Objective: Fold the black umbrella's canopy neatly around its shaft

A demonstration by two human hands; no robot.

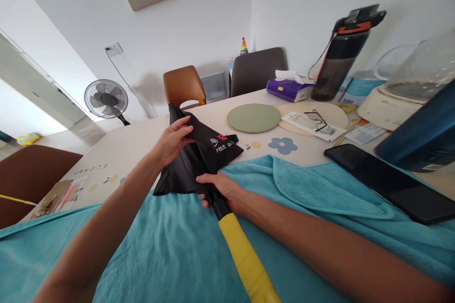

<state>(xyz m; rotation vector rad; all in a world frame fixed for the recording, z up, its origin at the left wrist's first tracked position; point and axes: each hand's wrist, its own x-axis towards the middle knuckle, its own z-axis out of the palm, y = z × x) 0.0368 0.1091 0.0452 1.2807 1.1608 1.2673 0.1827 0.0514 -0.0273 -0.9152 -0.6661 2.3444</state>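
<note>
A black fabric cover point(199, 151) with white and red print sits over the head of a racket whose yellow-wrapped handle point(245, 258) points toward me. It rests on a teal towel point(170, 246) spread over the table. My left hand point(173, 139) pinches the upper edge of the black cover, fingers closed on the fabric. My right hand point(222, 189) grips the cover's lower end where the black shaft meets the handle.
On the table point(135, 144) lie a black tablet point(387, 182), a green round mat point(253, 117), glasses point(320, 120) on paper, a purple tissue box point(288, 89), a dark water bottle point(339, 54) and an appliance point(394, 104). Chairs point(184, 85) and a fan point(105, 99) stand beyond.
</note>
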